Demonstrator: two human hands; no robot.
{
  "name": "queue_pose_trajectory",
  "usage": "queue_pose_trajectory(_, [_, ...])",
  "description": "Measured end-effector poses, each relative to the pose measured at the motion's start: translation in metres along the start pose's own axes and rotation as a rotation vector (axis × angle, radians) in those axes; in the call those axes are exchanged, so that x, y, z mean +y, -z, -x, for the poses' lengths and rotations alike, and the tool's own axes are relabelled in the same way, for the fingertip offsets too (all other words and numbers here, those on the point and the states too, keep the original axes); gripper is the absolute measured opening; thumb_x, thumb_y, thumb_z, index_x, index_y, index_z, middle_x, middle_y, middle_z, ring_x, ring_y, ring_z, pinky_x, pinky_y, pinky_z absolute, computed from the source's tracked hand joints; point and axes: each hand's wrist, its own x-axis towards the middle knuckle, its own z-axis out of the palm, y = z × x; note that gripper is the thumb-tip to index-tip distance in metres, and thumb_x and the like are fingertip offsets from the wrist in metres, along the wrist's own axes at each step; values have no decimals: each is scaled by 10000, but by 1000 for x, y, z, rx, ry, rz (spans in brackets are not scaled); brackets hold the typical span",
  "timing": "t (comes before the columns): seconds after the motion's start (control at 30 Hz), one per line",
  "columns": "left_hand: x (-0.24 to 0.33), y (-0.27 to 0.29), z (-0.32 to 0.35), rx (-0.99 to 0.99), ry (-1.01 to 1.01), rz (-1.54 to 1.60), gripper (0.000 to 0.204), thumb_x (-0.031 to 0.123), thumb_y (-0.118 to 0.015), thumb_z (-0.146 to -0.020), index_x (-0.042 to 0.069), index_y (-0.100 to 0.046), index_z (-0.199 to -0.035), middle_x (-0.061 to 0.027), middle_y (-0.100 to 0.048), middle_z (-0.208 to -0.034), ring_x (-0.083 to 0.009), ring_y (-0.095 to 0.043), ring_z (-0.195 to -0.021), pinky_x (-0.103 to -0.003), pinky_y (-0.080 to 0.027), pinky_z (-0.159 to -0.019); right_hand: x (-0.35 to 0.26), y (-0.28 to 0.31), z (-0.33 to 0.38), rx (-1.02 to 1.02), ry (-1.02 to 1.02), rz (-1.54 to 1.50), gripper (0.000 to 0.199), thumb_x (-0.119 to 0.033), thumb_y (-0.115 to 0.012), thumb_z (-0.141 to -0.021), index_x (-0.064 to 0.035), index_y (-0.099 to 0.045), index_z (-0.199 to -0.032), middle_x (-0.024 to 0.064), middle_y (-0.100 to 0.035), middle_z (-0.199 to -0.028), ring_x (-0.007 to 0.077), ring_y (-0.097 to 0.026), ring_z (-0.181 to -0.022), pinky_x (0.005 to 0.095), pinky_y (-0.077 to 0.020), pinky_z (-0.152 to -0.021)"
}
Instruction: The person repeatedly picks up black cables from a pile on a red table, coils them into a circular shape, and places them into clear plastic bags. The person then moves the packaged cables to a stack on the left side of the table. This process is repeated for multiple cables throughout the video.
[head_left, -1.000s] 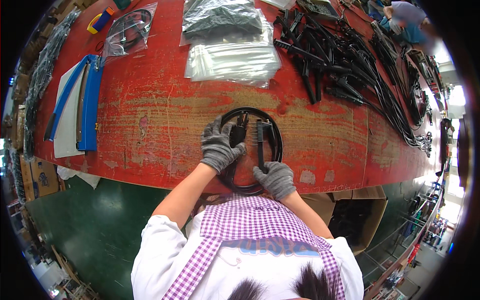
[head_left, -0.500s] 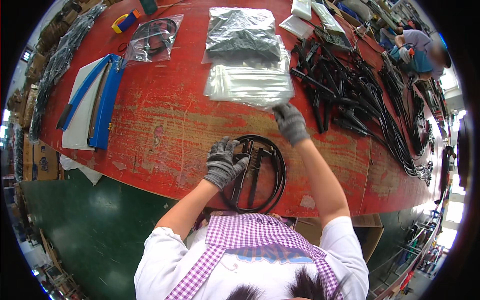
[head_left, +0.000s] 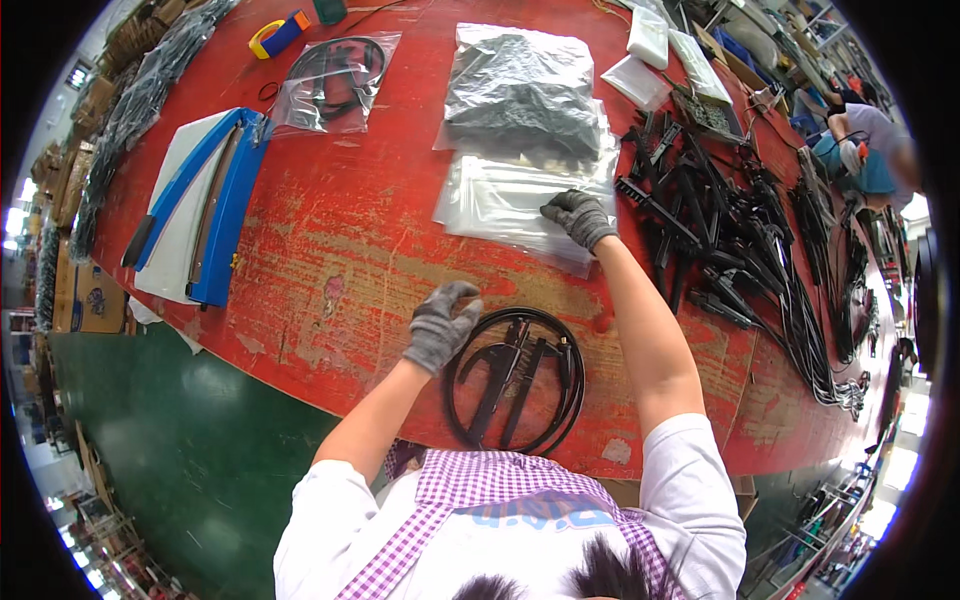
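A black cable coil (head_left: 578,385) with long black plastic parts (head_left: 503,385) inside its loop lies on the table right in front of me. Just off the coil's upper left side, my left hand (head_left: 441,328), in a grey glove, is empty with thumb and fingers apart. My right hand (head_left: 582,218), gloved alike, rests on the right part of a stack of clear plastic bags (head_left: 490,200). Its fingers reach leftward over the top bags; the thumb is mostly hidden. Partly covering the stack's far end is a grey-looking filled plastic bag (head_left: 520,85).
At left stands a blue paper cutter (head_left: 215,230). Beyond it lie a bagged cable (head_left: 335,85) and a tape roll (head_left: 277,36). A pile of black plastic parts and cables (head_left: 705,210) spreads at right. Another person (head_left: 865,150) works at the far right.
My right hand has moved up and left, from the bags' near edge onto the stack. My left hand has come away from the cable coil. The whole view has shifted slightly.
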Motion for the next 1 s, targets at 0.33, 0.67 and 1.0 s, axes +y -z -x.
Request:
queue_pose_trajectory(0.33, [31,-38,-81,-260,443,463,311,341,-619,-825,50,-610,-934,-37,-597,-772,-125,-550,-727,-288,-473,-640,-63,17,20,89,4,-78,406,-369,-608,-784,16,-647,-909,179,-653,-851,261,-620,-792,349,-462,-748])
queue_pose_trajectory(0.67, [21,-59,-60,-101,623,1255,217,181,-522,-875,3,-578,-986,-121,-623,-858,-243,-625,-745,-363,-549,-602,-82,-11,136,393,428,564,363,-289,-612,-734,-84,-574,-1031,98,-557,-1006,269,-509,-945,397,-402,-788])
queue_pose_trajectory(1.0, [9,-44,-45,-48,413,591,211,238,-743,-731,52,-650,-692,12,-577,-605,-77,-490,-552,-235,-389,-512,-57,-14,134,235,420,583,169,-239,-694,-659,-109,-629,-745,73,-619,-737,264,-569,-753,374,-440,-669])
